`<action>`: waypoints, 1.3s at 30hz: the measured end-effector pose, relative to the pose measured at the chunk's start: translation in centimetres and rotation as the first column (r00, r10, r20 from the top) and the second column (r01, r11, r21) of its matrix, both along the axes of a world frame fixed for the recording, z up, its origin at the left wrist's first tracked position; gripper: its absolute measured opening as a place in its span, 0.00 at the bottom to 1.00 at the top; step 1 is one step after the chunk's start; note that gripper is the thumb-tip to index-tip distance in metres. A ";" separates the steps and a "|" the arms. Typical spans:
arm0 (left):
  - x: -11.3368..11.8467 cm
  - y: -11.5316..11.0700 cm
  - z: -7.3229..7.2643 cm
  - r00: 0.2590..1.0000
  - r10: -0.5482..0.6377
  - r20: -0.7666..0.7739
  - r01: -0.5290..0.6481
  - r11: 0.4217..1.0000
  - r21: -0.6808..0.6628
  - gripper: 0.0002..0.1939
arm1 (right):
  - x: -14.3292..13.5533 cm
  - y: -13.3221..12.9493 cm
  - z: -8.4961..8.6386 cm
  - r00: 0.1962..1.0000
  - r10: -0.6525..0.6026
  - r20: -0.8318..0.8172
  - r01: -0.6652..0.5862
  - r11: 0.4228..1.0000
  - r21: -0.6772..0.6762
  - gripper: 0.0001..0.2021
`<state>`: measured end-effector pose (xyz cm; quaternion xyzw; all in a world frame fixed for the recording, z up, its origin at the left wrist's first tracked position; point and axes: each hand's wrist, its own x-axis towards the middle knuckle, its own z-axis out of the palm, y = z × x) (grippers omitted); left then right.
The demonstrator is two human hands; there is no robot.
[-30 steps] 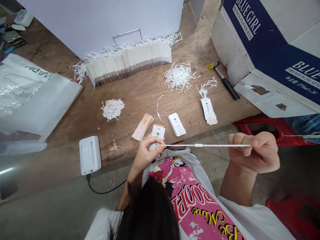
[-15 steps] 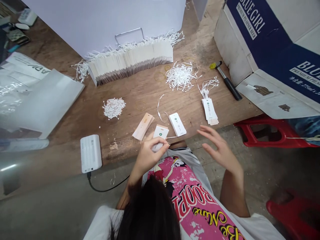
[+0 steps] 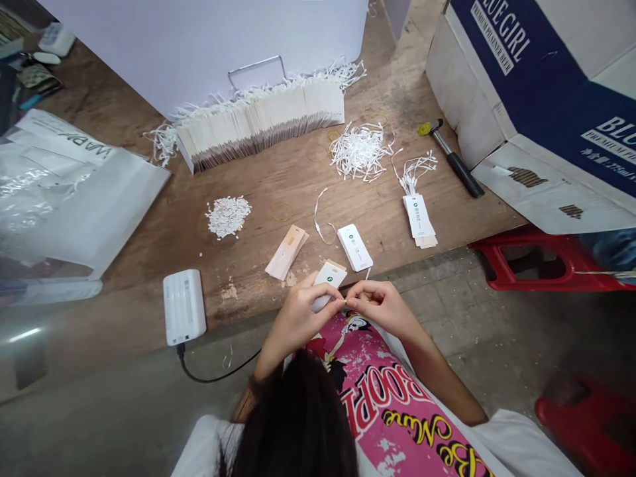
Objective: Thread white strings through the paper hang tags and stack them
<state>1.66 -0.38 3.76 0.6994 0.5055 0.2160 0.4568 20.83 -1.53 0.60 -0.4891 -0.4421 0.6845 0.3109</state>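
At the table's front edge my left hand (image 3: 309,309) is closed round white tags (image 3: 328,275) bearing a green mark. My right hand (image 3: 382,306) is pinched, its fingertips meeting the left ones; a white string end shows above it, but what the fingertips grip is too small to name. A stack of white tags (image 3: 354,248) lies just beyond my hands, with tan tags (image 3: 287,252) to its left. One loose white string (image 3: 318,212) curves behind them. Farther right lies a bundle of strung tags (image 3: 419,216).
A long row of tags (image 3: 263,119) stands at the back, beside a string pile (image 3: 361,152). Small white bits (image 3: 228,216), a power bank (image 3: 184,306) and plastic bags (image 3: 94,192) are on the left. A hammer (image 3: 460,165) and carton (image 3: 541,86) are right.
My right hand has moved left from beyond the tag stack, closed its fingers and met my left hand. The held tags have shifted slightly right.
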 end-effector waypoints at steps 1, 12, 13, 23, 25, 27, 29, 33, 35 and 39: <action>0.1 0.0 -0.2 1.000 0.002 0.011 -0.003 1.000 0.012 0.06 | -0.1 0.0 0.0 0.999 -0.052 -0.012 0.052 0.999 -0.016 0.14; 2.6 -1.4 -1.6 0.989 0.099 -0.114 -0.066 0.963 0.261 0.14 | -4.3 -0.3 1.3 0.704 -0.664 -0.253 0.591 0.745 -0.309 0.11; 2.8 -1.5 -1.7 0.988 0.104 -0.116 -0.066 0.954 0.291 0.13 | -4.5 -0.4 1.3 0.686 -0.681 -0.255 0.606 0.729 -0.318 0.11; 3.5 -1.9 -2.6 0.993 0.116 -0.004 -0.105 0.913 0.395 0.13 | -4.8 -1.1 1.2 0.674 -0.677 -0.298 0.610 0.736 -0.292 0.14; 3.3 -1.8 -2.7 0.994 0.095 0.059 -0.111 0.913 0.393 0.15 | -4.7 -1.2 1.2 0.705 -0.643 -0.298 0.585 0.765 -0.268 0.12; 3.1 -1.6 -2.9 0.990 0.056 0.128 -0.102 0.917 0.387 0.16 | -4.4 -1.4 1.1 0.728 -0.617 -0.300 0.579 0.787 -0.213 0.11; 2.8 -1.5 -2.9 0.981 0.014 0.192 -0.087 0.923 0.374 0.16 | -4.0 -1.7 1.2 0.783 -0.564 -0.264 0.567 0.820 -0.071 0.10; 1.9 -1.0 -2.9 0.966 -0.073 0.248 -0.021 0.934 0.356 0.15 | -2.8 -2.0 1.4 0.876 -0.482 -0.002 0.449 0.814 0.370 0.05; 1.3 -0.8 -2.8 0.963 -0.120 0.240 0.031 0.938 0.344 0.15 | -2.1 -1.8 1.3 0.866 -0.493 0.077 0.402 0.780 0.479 0.07; 0.2 -0.4 -2.8 0.956 -0.192 0.222 0.125 0.951 0.282 0.14 | -1.0 -0.9 0.9 0.895 -0.438 -0.080 0.438 0.835 0.334 0.03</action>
